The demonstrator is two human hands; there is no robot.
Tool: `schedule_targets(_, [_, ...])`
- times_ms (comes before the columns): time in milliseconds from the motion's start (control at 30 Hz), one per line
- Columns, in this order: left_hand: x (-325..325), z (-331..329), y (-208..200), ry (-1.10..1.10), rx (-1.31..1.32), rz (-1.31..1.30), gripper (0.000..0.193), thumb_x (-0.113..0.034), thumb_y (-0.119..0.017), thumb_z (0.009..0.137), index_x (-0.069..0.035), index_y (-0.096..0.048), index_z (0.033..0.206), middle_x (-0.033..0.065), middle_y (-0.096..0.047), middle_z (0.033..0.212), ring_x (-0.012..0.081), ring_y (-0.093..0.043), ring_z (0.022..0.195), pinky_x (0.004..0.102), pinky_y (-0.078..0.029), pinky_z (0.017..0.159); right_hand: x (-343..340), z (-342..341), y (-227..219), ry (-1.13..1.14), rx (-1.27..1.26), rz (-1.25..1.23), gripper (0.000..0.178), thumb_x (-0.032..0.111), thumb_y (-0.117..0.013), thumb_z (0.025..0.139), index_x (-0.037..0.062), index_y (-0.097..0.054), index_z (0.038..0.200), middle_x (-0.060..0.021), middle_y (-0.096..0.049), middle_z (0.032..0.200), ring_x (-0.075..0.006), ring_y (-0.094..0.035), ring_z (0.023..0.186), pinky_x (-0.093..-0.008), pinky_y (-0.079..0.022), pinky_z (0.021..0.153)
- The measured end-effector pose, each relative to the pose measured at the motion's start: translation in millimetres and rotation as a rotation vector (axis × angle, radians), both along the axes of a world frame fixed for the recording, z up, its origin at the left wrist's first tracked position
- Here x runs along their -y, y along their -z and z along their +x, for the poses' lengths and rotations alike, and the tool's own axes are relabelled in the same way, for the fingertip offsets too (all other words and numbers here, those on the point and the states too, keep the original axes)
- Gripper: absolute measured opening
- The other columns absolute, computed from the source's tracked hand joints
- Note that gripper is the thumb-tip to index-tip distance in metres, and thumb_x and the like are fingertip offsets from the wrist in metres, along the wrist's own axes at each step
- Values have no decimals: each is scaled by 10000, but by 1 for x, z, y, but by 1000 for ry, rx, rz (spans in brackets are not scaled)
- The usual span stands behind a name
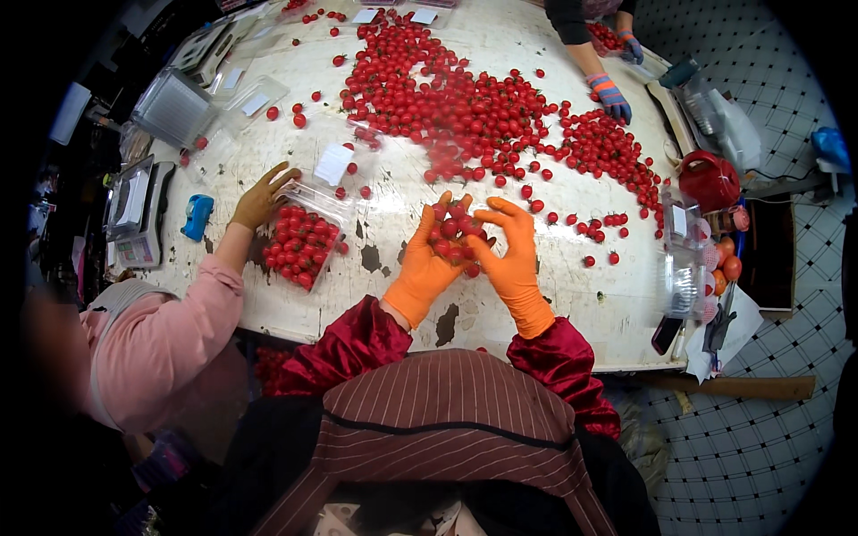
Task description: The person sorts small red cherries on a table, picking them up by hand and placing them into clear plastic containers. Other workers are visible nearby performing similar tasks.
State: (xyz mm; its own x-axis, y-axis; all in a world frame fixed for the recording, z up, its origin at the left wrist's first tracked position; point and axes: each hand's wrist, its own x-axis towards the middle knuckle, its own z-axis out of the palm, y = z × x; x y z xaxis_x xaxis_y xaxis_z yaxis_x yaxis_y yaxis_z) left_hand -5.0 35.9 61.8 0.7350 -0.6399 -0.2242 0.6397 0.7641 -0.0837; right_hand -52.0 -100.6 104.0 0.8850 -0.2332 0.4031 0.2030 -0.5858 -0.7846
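Holds a small heap of red cherry tomatoes (453, 234) between both hands, raised just over the near part of the table (581, 308). Cups the heap in the left hand (418, 279), orange-gloved, with palm turned up and fingers curled round the tomatoes. Brings the right hand (513, 270), gloved alike, to the heap's right side, with thumb and forefinger curved and apart; cannot tell whether the tips pinch a tomato.

Wears dark red shiny sleeves (353, 347) and a brown striped apron (447, 402).

Faces, just beyond the hands, a broad pile of loose tomatoes (483, 116) with strays round its edges. Has to the left an open clear box (334, 243) filled with tomatoes, beside a co-worker's gloved hand (264, 200) and pink sleeve (174, 330). Shows farther left a blue tape dispenser (197, 217), a scale (141, 250) and a stack of clear boxes (172, 107).

Includes at upper right another person's striped glove (610, 96) touching the pile's edge. Takes in, along the right edge, a red jug (709, 180), clear packs (684, 281) and a dark phone (666, 335).
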Motion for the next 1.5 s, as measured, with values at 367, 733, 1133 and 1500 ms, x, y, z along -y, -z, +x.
schedule_targets(367, [-16,-10,6,418,11,16,500,-500,-484,984,-129,-525,1318,81,-558,1299,323,-544,1208,634,-413,1016,7,20,8,-308,-262,108,243,166,-693,826,70,-696,1049,-128,-616,1188,-280,-567,1071,-358,-495,880])
schedule_targets(733, [-123,-8,9,100,-38,252,562,-521,-478,974,-122,-499,1370,152,-504,1401,391,-476,1280,687,-359,1015,4,22,15,-55,-323,918,188,67,-637,907,-17,-616,1074,-85,-644,1017,-163,-618,930,-308,-515,876])
schedule_targets(1133, [-192,37,0,-425,951,1722,228,-143,-622,952,18,-680,1103,100,-625,1232,170,-568,1129,297,-448,966,-26,8,15,-141,-607,836,209,111,-683,884,21,-641,1069,-43,-668,1013,-129,-621,924,-257,-469,877])
schedule_targets(1500, [-180,-89,-3,410,396,1131,388,-277,-597,976,28,-589,1216,88,-666,1019,150,-633,835,284,-526,775,-98,-23,41,-725,-225,96,389,114,-738,768,92,-633,1141,-108,-616,1125,-308,-572,1056,-374,-456,924])
